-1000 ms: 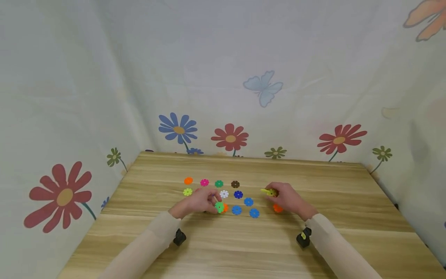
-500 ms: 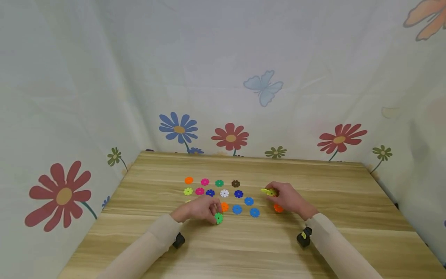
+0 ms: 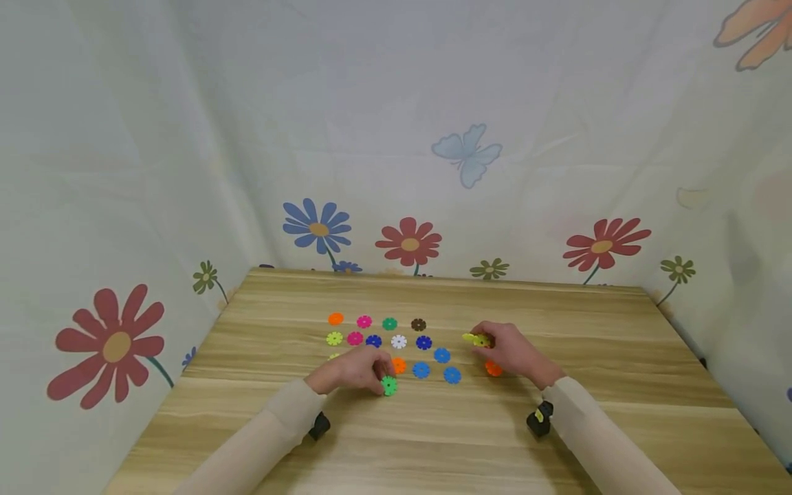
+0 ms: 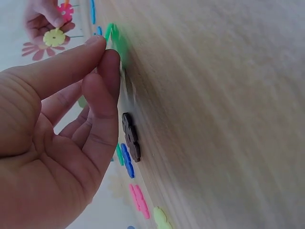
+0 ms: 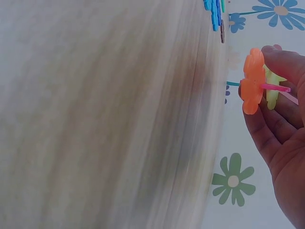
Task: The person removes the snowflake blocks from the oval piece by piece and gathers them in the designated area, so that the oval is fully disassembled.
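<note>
My left hand (image 3: 361, 369) pinches a green notched plastic disc (image 3: 388, 386) between thumb and fingertips, low over the table. In the left wrist view this disc (image 4: 118, 44) is tilted, close to the wood; I cannot tell whether it touches. Over on the right, my right hand (image 3: 509, 347) holds a joined cluster of notched discs. The cluster shows a yellow disc (image 3: 480, 340) and an orange disc (image 3: 493, 368). In the right wrist view the orange disc (image 5: 253, 81) is slotted together with a pink disc (image 5: 276, 88), and a yellow disc (image 5: 272, 88) sits behind.
Several loose discs lie flat in rough rows on the wooden table (image 3: 396, 447), among them a white disc (image 3: 399, 342), a brown disc (image 3: 419, 324) and a blue disc (image 3: 452, 375). A flower-printed cloth (image 3: 513, 172) hangs behind the table.
My left hand has drawn the green disc a little nearer to me, uncovering pink and dark blue discs behind it, then stayed nearly still. My right hand holds its cluster in the same place.
</note>
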Tool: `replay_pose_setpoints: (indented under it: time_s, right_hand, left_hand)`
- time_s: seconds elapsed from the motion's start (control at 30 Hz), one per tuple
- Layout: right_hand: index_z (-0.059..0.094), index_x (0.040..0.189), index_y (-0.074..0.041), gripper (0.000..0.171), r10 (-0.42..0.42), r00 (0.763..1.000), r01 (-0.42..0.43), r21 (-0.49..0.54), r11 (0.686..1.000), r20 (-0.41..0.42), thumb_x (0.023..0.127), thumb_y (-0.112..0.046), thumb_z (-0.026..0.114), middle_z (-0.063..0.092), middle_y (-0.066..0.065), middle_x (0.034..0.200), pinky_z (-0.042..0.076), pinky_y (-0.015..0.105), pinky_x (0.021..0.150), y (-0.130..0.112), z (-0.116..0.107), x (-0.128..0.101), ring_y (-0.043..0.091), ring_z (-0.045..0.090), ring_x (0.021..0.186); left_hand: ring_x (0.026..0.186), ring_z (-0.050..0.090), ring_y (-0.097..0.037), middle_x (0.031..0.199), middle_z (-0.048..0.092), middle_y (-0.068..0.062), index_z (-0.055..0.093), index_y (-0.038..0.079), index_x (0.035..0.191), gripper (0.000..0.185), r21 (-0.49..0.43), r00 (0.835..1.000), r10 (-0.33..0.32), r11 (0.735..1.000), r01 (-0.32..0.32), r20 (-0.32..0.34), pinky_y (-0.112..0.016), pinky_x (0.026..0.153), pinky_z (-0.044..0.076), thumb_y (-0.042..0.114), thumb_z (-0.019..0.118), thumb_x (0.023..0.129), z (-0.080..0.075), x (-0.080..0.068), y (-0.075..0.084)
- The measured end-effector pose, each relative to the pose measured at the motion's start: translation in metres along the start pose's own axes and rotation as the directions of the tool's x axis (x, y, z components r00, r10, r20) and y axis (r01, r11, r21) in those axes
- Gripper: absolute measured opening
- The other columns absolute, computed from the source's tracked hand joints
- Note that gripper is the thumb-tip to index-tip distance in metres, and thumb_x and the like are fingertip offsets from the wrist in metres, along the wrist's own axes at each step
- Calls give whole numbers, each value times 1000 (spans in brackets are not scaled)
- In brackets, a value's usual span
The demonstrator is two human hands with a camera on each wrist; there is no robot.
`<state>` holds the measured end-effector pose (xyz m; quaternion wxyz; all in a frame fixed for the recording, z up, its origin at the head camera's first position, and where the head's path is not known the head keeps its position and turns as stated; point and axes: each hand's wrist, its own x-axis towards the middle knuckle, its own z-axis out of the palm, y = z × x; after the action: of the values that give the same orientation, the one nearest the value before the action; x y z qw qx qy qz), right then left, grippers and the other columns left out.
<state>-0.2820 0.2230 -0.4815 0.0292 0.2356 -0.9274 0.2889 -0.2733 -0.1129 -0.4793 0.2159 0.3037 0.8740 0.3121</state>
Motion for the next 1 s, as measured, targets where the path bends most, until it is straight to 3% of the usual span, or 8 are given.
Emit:
replay_pose_setpoints:
  time_s: [0.3, 0.57, 0.73, 1.0]
  right_hand:
    - [65, 103, -10, 22, -1, 1000, 1, 12, 1000, 11, 83, -15, 73, 61, -5, 89, 45, 26, 63, -5, -1, -1, 11, 50, 69]
    - [64, 105, -10, 24, -4, 1000, 3, 15, 1000, 29, 84, -16, 73, 62, -3, 93, 47, 28, 67, -9, 3, 4, 11, 52, 73]
    - [64, 103, -11, 23, -32, 999, 32, 8, 999, 15, 83, -15, 74, 63, -3, 92, 47, 28, 67, -8, 7, 6, 11, 53, 74]
    - [67, 99, -12, 19, -48, 999, 48, -12, 999, 13, 82, -16, 75, 64, -6, 87, 47, 28, 67, -7, 12, 9, 9, 54, 71]
  left_hand:
    - [75, 55, -15, 83, 61, 2, 67, 6, 93, 12, -29, 998, -9, 1000, 7, -62, -28, 68, 48, 6, 72, 82, -3, 2, 10]
    - [71, 58, -15, 80, 62, 2, 65, 12, 87, 5, -157, 979, -40, 988, 8, -202, -28, 62, 48, 15, 69, 87, 6, 32, 30]
    - [75, 63, -20, 81, 62, -1, 64, 9, 89, 4, -291, 961, -77, 957, -5, -267, -31, 66, 51, 12, 67, 88, 12, 49, 44]
    - [80, 60, -16, 88, 62, 1, 65, 1, 100, 16, -310, 936, -59, 949, -55, -347, -27, 68, 50, 9, 69, 86, 21, 71, 56]
